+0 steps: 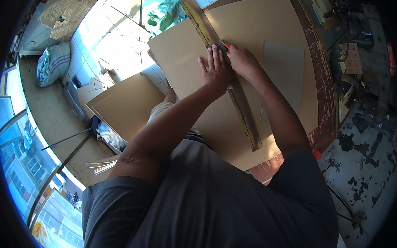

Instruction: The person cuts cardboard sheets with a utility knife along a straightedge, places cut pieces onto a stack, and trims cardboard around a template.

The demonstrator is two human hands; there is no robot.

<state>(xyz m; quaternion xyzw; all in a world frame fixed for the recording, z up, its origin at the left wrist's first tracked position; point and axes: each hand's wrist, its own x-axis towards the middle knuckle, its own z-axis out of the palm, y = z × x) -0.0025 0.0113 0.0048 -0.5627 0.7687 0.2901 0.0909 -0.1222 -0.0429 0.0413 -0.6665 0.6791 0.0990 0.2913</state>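
Note:
A long brown straightedge (244, 116) lies slantwise across a large sheet of brown cardboard (178, 50). My left hand (216, 73) presses flat on it near its middle, fingers stretched out and pointing away from me. Close beside it on the right, my right hand (244, 61) is closed round a red utility knife (225, 46), held against the right edge of the straightedge. Only a bit of the knife shows at the fingers; its blade is hidden. A smaller grey board (284, 73) rests on the cardboard, to the right of my right forearm.
Beneath the cardboard is a worn reddish-brown table (321, 76). A folded cardboard piece (125, 102) leans at the left. Green cloth (166, 13) lies beyond the far edge, and a striped white sack (53, 63) stands far left. Tools and clutter crowd the right side.

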